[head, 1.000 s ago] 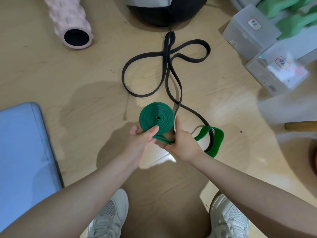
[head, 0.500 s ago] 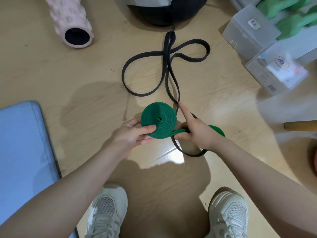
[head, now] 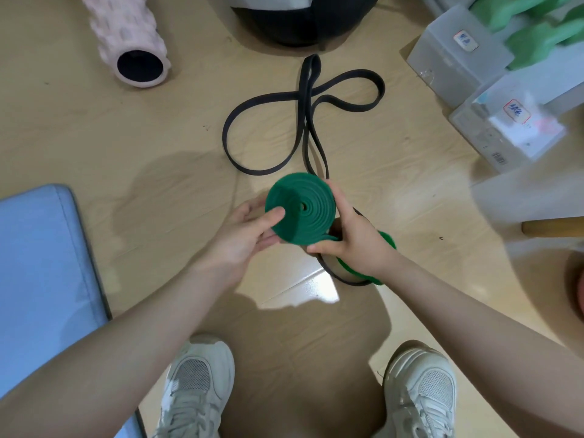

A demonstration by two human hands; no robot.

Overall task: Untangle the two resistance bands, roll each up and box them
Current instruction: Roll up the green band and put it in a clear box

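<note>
My left hand (head: 249,235) pinches the green band (head: 300,213) coil, held above the floor (head: 126,147); my right hand (head: 350,241) cups its edge and tail. Slack grip could let it unwind, and the tail may snag the black band (head: 303,121) lying underneath.

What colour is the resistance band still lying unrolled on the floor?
Black; the loose band shows best in the head view, beyond the green roll.

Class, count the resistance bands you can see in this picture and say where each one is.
2. The green band is mostly rolled, held between both hands; the black band lies looped on the floor beyond them. Nothing suggests another.
</note>
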